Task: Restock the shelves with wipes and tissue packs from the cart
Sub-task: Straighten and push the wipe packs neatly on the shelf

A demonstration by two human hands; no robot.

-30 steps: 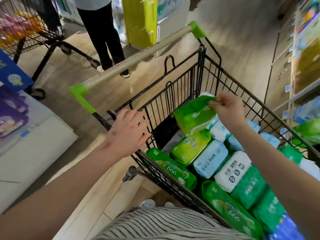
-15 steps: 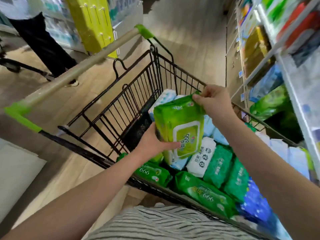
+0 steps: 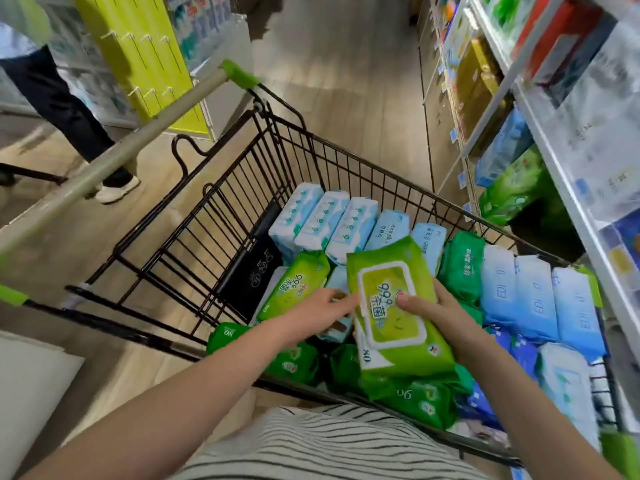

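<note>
A black wire cart (image 3: 221,216) stands in front of me, filled with several green, light blue and dark blue wipes and tissue packs. I hold a bright green wipes pack (image 3: 391,306) with a yellow-green lid label flat above the load. My right hand (image 3: 436,311) grips its right side, thumb on the label. My left hand (image 3: 323,306) touches the pack's left edge with straight fingers. The shelves (image 3: 540,109) on my right carry blue and green packs (image 3: 509,181) low down.
Another green pack (image 3: 294,285) lies just left of my left hand. A person in dark trousers (image 3: 65,109) stands at the upper left beside a yellow hook display (image 3: 138,53). The wooden aisle floor (image 3: 356,74) runs ahead. A white platform (image 3: 31,393) sits at the lower left.
The green pack has come out of the cart's pile and turned flat, label up. My left hand left the cart rim and came to the pack's left edge. The view swung toward the shelves.
</note>
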